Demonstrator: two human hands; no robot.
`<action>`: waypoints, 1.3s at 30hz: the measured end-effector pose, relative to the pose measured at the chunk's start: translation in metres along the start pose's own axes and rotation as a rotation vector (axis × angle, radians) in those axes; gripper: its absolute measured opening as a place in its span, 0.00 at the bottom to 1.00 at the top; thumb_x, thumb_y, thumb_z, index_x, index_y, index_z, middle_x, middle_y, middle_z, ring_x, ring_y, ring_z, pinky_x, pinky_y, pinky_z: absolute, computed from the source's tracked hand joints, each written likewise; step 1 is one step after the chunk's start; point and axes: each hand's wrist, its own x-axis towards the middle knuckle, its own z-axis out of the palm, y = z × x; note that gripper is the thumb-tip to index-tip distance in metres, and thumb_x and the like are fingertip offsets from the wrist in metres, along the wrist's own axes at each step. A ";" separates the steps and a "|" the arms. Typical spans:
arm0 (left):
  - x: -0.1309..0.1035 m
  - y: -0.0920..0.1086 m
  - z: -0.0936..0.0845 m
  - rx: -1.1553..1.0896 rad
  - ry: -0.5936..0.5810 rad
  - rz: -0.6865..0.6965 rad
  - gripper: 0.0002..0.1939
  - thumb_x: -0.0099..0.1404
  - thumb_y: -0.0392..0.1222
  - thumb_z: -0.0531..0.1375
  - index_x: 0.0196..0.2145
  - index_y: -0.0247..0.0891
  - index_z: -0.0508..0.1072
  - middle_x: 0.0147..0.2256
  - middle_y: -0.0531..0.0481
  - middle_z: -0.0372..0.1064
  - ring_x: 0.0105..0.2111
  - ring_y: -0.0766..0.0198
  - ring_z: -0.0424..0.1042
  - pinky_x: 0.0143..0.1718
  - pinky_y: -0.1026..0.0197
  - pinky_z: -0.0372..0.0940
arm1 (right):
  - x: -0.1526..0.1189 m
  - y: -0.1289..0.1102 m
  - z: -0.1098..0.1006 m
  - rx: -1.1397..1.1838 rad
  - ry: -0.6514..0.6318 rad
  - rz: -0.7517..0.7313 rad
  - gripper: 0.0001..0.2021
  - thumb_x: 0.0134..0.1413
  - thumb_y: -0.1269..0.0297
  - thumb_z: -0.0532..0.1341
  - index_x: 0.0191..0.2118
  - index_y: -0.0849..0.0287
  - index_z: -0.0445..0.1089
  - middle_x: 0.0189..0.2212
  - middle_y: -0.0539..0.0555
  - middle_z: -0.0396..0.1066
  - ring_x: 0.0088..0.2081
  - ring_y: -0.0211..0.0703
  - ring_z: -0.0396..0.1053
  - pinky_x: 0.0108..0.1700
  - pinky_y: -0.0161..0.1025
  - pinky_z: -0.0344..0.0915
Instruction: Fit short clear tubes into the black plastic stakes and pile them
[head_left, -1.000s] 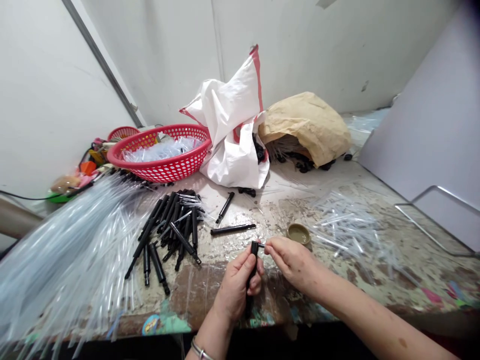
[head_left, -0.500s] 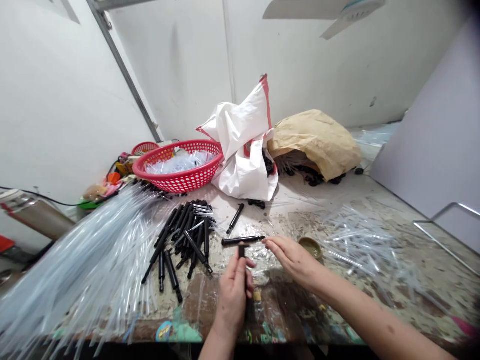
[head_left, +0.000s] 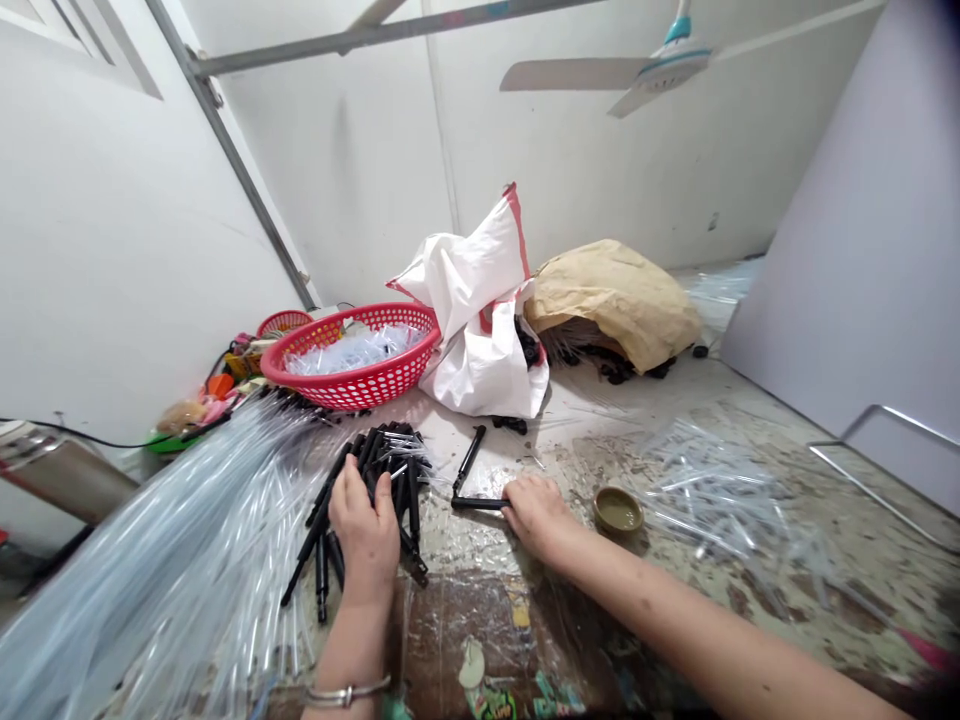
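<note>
My left hand (head_left: 366, 528) is over the pile of black tubes (head_left: 375, 455), left of centre, with its fingers stretched out and the thumb apart. Part of the pile is hidden behind it, and I see nothing held in it. My right hand (head_left: 541, 512) has its fingers closed on the right end of a black tube (head_left: 480, 504) lying crosswise on the table. One more black tube (head_left: 469, 458) lies slanted just behind that one, its near end close to the held tube's left end. A small brown bowl (head_left: 618, 510) stands right of my right hand.
Long clear plastic tubes (head_left: 172, 540) spread over the left side. Short clear tubes (head_left: 720, 490) lie scattered at the right. A red basket (head_left: 352, 385), a white sack (head_left: 480, 350) and a tan sack (head_left: 615, 300) stand behind. A metal wire frame (head_left: 885, 490) is at far right.
My left hand has moved left from the middle to the pile, and the black tube it held no longer shows in it. My right hand has closed on the crosswise tube. The view has tilted upward.
</note>
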 end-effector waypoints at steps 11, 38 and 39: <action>-0.107 0.060 0.040 -0.837 -0.474 -0.626 0.18 0.59 0.48 0.59 0.45 0.40 0.65 0.36 0.49 0.71 0.38 0.63 0.71 0.41 0.63 0.64 | -0.074 -0.021 -0.019 0.507 -0.031 -0.033 0.11 0.56 0.67 0.53 0.46 0.57 0.62 0.38 0.57 0.71 0.36 0.45 0.69 0.34 0.37 0.62; -0.128 0.054 0.046 -0.904 -0.781 -0.750 0.32 0.61 0.45 0.58 0.60 0.39 0.54 0.28 0.52 0.65 0.17 0.76 0.52 0.15 0.73 0.48 | -0.058 0.156 -0.056 0.086 0.132 0.102 0.13 0.60 0.63 0.50 0.40 0.51 0.72 0.35 0.52 0.73 0.33 0.42 0.67 0.33 0.37 0.58; -0.128 0.055 0.046 -0.901 -0.786 -0.752 0.32 0.60 0.46 0.58 0.60 0.40 0.54 0.28 0.52 0.65 0.17 0.76 0.52 0.15 0.73 0.48 | -0.060 0.149 -0.055 0.049 0.144 0.057 0.12 0.59 0.66 0.52 0.39 0.51 0.73 0.35 0.52 0.73 0.34 0.43 0.67 0.34 0.38 0.57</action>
